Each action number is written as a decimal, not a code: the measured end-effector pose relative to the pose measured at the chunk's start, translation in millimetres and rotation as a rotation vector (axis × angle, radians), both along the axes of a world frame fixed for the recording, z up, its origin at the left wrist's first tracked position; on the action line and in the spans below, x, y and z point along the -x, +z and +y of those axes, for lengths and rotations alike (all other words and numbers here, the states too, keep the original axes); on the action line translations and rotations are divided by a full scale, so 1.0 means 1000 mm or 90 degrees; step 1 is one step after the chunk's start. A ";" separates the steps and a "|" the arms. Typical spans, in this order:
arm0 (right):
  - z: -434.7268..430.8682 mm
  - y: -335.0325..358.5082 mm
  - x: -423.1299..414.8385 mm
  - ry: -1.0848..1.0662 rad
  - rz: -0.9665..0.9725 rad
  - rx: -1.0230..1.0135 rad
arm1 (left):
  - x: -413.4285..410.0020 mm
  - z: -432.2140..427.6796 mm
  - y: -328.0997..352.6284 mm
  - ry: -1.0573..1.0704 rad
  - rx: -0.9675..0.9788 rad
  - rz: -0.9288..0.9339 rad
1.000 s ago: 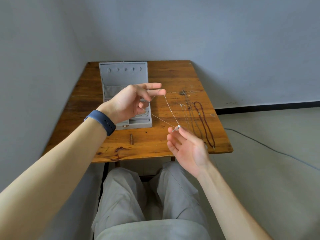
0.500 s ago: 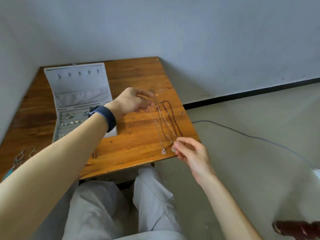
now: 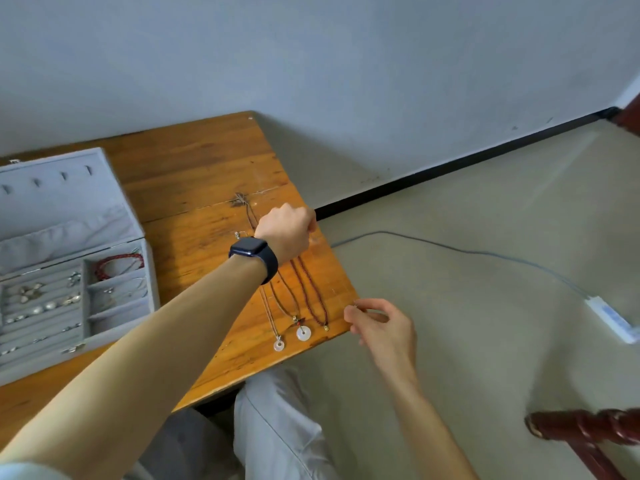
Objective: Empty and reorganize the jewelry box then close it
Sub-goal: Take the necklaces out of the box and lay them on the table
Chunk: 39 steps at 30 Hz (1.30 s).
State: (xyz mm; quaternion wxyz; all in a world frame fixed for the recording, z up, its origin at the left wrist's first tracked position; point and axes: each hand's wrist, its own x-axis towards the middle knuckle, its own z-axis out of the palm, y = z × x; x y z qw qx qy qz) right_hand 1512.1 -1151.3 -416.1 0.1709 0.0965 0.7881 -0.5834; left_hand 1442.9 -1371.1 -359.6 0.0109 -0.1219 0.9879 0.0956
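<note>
The grey jewelry box [image 3: 114,216] stands open at the left of the wooden table [image 3: 194,174]. Its tray holds rings, earrings and a red bracelet [image 3: 119,265]. Three necklaces lie side by side near the table's right edge, two with white disc pendants [image 3: 303,333] and one on a dark red cord [image 3: 311,292]. My left hand [image 3: 285,230], fingers curled, is over their upper ends and holds one end of a thin silver chain [image 3: 354,303]. At the table's corner my right hand [image 3: 381,323] pinches the chain's other end. The chain between my hands is barely visible.
A blue-grey cable [image 3: 450,249] runs across the floor to a white power strip [image 3: 611,318] at the right. Dark red wooden furniture [image 3: 585,433] stands at the lower right. The wall is close behind the table. My knees are under the table's front edge.
My view has swung right and down. Both hands have carried the thin chain to the right, past the laid-out necklaces, to the table's right edge. The right hand now pinches it at the corner.
</note>
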 end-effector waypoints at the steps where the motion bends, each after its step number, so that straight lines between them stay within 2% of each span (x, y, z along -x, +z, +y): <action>1: -0.002 -0.001 0.000 -0.004 -0.012 -0.006 | 0.003 0.000 -0.003 0.001 0.010 -0.002; 8: -0.008 -0.004 0.004 0.018 -0.052 -0.053 | 0.008 -0.002 -0.018 0.004 0.014 0.020; 14: -0.005 -0.009 0.006 0.054 -0.032 -0.103 | 0.011 -0.003 -0.018 0.007 -0.004 -0.001; 20: 0.003 -0.016 -0.006 0.029 -0.031 0.080 | 0.012 -0.002 -0.019 0.011 0.003 -0.006; 28: 0.011 -0.023 -0.007 0.028 -0.037 0.158 | 0.006 0.000 -0.012 -0.008 0.030 -0.016; 31: 0.019 -0.023 -0.005 0.035 0.050 0.116 | -0.002 0.000 -0.006 -0.018 0.029 -0.015; 34: 0.026 -0.014 -0.003 0.074 0.234 0.001 | -0.021 -0.001 0.003 -0.020 0.018 0.000; 39: 0.015 0.016 0.004 0.245 0.520 -0.173 | -0.080 -0.002 0.011 0.002 0.023 0.073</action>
